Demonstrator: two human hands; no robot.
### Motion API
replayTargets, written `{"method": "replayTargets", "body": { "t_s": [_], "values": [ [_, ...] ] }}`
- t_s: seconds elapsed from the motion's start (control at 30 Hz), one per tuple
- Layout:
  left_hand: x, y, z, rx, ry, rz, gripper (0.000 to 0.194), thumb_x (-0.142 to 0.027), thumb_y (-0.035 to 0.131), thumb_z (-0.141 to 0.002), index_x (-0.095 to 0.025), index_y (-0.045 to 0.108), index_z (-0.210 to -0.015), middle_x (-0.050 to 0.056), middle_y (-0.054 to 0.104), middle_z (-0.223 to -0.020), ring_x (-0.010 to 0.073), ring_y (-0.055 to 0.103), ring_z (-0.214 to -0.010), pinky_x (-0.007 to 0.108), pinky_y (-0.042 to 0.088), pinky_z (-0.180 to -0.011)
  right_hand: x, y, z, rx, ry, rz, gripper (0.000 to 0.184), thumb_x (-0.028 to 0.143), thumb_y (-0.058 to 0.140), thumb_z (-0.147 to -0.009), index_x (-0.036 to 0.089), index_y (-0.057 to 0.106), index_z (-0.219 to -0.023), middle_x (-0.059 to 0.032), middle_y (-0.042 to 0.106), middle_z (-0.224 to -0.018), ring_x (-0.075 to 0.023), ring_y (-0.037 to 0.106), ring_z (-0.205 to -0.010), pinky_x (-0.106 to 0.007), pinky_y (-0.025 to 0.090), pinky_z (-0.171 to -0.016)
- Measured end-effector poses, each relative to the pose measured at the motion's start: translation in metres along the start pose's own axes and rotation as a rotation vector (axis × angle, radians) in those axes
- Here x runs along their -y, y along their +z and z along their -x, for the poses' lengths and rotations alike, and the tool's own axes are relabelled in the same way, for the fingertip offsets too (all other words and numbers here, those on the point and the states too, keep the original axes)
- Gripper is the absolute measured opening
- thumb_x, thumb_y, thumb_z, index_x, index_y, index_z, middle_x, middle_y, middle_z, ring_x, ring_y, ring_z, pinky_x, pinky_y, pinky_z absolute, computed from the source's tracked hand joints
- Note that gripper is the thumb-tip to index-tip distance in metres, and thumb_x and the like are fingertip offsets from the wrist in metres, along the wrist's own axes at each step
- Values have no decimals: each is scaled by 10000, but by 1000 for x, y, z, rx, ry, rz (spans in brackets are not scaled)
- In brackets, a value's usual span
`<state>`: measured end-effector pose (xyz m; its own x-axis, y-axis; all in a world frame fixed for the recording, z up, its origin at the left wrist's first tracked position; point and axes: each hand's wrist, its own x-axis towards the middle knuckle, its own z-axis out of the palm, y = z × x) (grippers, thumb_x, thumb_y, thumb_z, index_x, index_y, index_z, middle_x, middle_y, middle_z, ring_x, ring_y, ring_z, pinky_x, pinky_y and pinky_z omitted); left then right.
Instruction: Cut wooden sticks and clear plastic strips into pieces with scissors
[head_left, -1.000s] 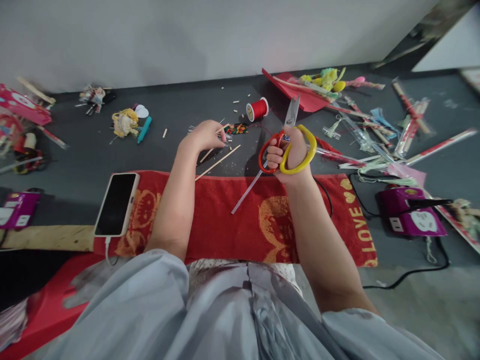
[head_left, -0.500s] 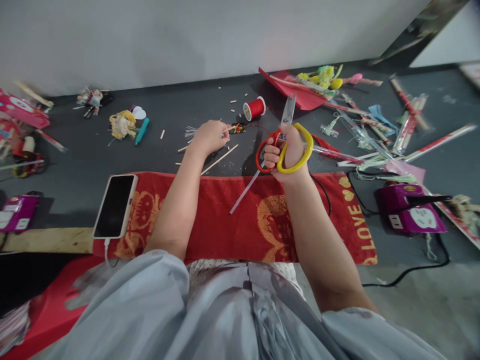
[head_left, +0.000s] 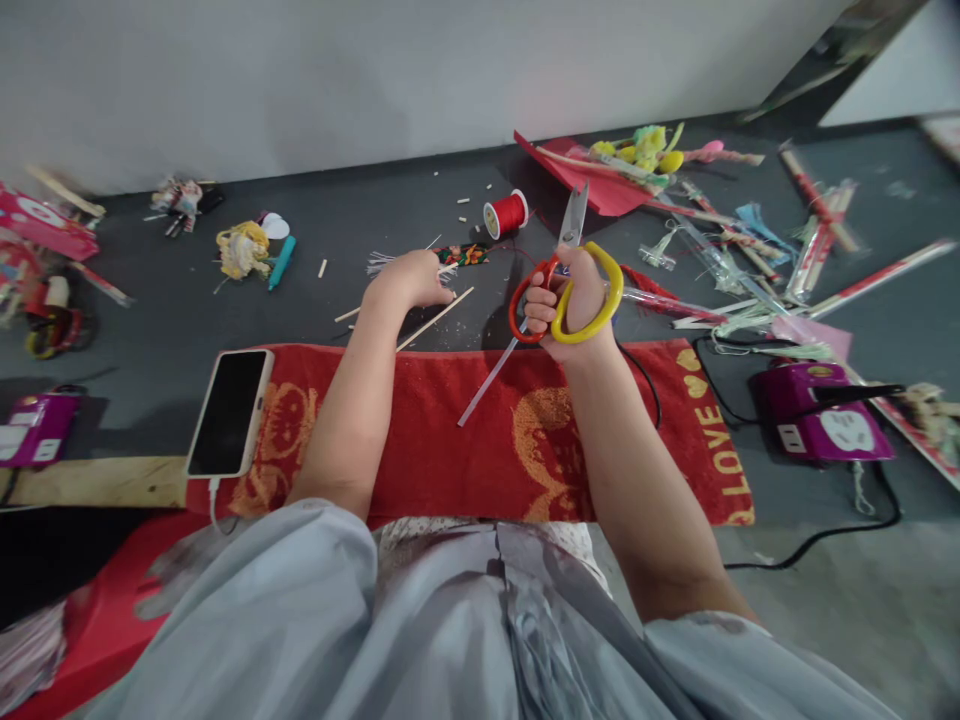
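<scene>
our right hand (head_left: pixel 579 290) curls round scissors (head_left: pixel 574 216); left hand (head_left: pixel 409 279) bent among thin wooden sticks (head_left: pixel 435 319), whether pinching one we cannot tell.

Scissors (head_left: pixel 571 232) red-and-yellow-handled; thread (head_left: pixel 507 214) red; towel (head_left: pixel 457 450) red, orange-patterned, with yellowish hearts (head_left: pixel 696 386)

Back of the left hand (head_left: pixel 409 280) to us, and what its fingertips grip is hidden! Over there the picture's left edge slices off a purple box (head_left: pixel 46 422); the pale bits (head_left: pixel 463 201), too small to identify.
</scene>
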<state>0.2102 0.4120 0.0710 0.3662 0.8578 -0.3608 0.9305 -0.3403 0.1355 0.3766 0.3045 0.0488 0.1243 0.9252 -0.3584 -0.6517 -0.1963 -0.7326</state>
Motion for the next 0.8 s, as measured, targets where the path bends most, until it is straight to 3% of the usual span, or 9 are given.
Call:
{"method": "replayTargets", "body": {
  "t_s": [0.23,0.4,0.57,0.8],
  "values": [
    [12,-2,-5,45,56,13,199,-298,577,-704,-164,690,-798,45,603,-682,169,553,-693,284,373,-635,2,1,2,-27,29,-33,402,595,542,-794,240,428,-643,89,263,-428,-50,209,-343,-194,216,-288],
    [23,0,-11,-37,175,31,289,-202,624,-648,-206,682,-932,36,655,-864,157,560,-749,265,374,-653,-1,-3,-2,-5,4,0,417,623,585,-764,244,444,-659,90,265,-433,-55,225,-337,-204,227,-296],
    [19,1,-10,-24,209,83,259,-224,643,-688,-195,691,-941,24,644,-846,147,567,-763,265,377,-690,-2,-2,-2,-10,11,-15,419,616,559,-783,239,441,-644,86,263,-435,-54,218,-346,-203,217,-303],
    [14,-1,-8,24,222,63,172,-238,656,-707,-167,704,-856,6,620,-758,105,520,-654,241,351,-619,-2,-2,-2,-9,9,-16,464,660,554,-763,233,430,-628,87,256,-432,-52,212,-348,-201,210,-301]
  ]
}}
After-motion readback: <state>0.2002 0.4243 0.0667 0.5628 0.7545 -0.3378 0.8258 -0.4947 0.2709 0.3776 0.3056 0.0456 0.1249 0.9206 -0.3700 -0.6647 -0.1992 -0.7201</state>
